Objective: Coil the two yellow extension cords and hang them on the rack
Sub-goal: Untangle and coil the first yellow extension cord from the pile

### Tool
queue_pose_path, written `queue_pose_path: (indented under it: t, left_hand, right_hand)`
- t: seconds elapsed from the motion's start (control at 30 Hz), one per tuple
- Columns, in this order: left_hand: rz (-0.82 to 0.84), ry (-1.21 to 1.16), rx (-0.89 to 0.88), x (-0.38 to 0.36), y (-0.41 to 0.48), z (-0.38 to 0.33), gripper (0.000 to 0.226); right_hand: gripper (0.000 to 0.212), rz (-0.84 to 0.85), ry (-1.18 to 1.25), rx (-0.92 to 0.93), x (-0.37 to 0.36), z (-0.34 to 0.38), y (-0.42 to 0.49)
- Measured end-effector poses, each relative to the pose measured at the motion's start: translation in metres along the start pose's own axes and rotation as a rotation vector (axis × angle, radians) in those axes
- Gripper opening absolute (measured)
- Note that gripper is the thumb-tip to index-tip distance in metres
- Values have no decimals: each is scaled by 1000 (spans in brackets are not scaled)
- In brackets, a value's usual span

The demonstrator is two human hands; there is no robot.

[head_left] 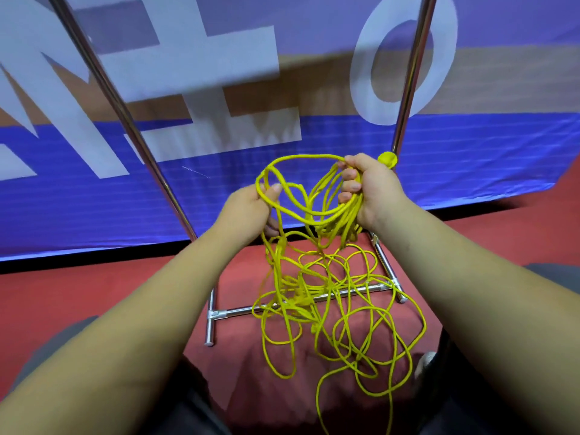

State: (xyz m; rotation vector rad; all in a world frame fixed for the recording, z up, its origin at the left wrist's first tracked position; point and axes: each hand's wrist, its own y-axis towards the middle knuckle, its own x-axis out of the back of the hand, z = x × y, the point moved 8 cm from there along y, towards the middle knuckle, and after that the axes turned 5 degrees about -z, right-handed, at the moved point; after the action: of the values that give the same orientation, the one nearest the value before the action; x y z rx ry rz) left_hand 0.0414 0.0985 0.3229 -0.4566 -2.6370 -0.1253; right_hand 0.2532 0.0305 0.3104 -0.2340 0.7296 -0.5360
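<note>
Cord tangle [299, 302] over rack crossbar [238, 311], banner [94, 199] behind

A blue banner [470, 158] bore large white letters, of which only an O [361, 76] at one o'clock read clearly, while the blocky strokes at twelve and slanted ones at ten stayed unreadable.

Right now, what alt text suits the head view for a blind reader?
A person's right hand grips loops of yellow cord while the left hand holds one strand; the rest lies tangled on the red floor across the base of a metal rack, before a blue banner.
</note>
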Motion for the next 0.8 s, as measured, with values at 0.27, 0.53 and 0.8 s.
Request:
queue_pose_path:
  t: [0.27, 0.53, 0.8]
  left_hand:
    - [-89, -135, -161, 33, -19, -85, 39]
    - [281, 802, -110, 15, -7, 22, 30]
    - [144, 862, -108, 14, 11, 37, 28]
  right_hand:
    - [12, 25, -14, -11, -8, -4, -3]
    - [15, 32, -110, 5, -4, -15, -1]
    - [14, 41, -127, 16, -10, -15, -2]
